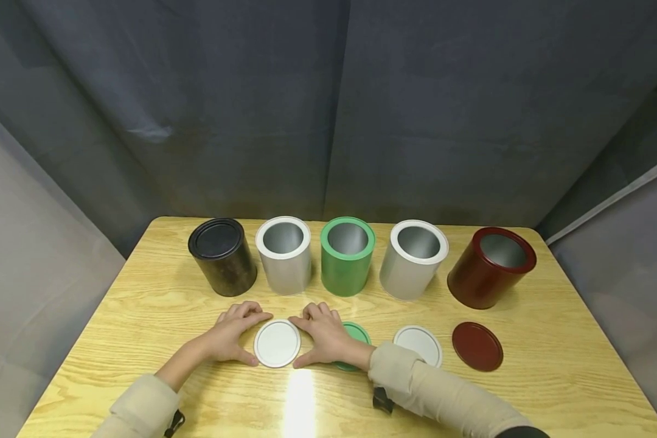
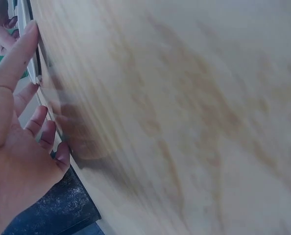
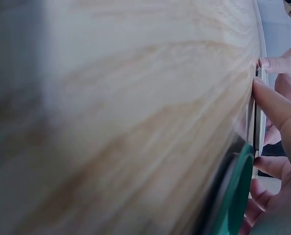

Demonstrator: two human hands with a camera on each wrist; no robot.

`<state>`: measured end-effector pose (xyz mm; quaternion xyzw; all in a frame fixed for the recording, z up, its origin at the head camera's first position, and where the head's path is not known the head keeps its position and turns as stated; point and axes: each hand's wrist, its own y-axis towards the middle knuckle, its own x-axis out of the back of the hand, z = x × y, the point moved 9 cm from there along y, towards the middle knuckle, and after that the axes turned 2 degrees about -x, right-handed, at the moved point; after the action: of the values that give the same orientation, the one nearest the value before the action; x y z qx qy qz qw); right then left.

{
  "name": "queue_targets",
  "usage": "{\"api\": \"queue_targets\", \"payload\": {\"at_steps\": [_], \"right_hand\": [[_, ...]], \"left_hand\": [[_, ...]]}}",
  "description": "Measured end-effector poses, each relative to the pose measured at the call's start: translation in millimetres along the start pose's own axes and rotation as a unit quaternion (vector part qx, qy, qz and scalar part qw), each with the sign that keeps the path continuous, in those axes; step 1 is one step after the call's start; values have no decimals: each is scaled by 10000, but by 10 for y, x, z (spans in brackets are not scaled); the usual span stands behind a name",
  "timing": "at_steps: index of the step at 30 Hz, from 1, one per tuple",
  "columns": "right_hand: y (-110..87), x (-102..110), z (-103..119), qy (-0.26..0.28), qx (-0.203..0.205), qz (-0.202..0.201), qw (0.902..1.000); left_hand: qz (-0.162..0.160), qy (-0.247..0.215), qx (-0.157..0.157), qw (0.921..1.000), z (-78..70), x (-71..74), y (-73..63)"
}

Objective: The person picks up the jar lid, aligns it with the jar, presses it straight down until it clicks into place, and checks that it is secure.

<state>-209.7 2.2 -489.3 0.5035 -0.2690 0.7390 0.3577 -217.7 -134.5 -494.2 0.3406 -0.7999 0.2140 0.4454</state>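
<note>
A white round lid (image 1: pixel 277 344) lies on the wooden table between the two hands. My left hand (image 1: pixel 234 334) is at its left side, thumb and forefinger spread apart with their tips right at the rim. On the opposite side my right hand (image 1: pixel 328 337) mirrors this, its thumb and forefinger tips close along the rim. In the left wrist view the left thumb (image 2: pixel 25 49) points at the lid's edge. The right wrist view shows a green lid (image 3: pixel 239 196) just below the right hand, which partly hides it in the head view.
Behind the hands stand a black can (image 1: pixel 224 261) with its lid on, two open white cans (image 1: pixel 287 274) (image 1: pixel 405 277), an open green can (image 1: pixel 346 274) and an open dark red can (image 1: pixel 479 280). Another white lid (image 1: pixel 418 344) and a dark red lid (image 1: pixel 477 347) lie to the right.
</note>
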Motion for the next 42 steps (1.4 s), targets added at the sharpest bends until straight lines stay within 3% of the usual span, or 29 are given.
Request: {"api": "queue_targets", "payload": {"at_steps": [18, 32, 42], "right_hand": [[27, -26, 16, -197, -128, 17, 9997], [30, -14, -3, 57, -134, 59, 9999], [19, 5, -32, 716, 82, 198, 9972]], "left_hand": [[-187, 368, -125, 9991, -6, -14, -13], [-140, 253, -41, 9996, 7, -9, -24], [-154, 44, -78, 9998, -47, 18, -28]]}}
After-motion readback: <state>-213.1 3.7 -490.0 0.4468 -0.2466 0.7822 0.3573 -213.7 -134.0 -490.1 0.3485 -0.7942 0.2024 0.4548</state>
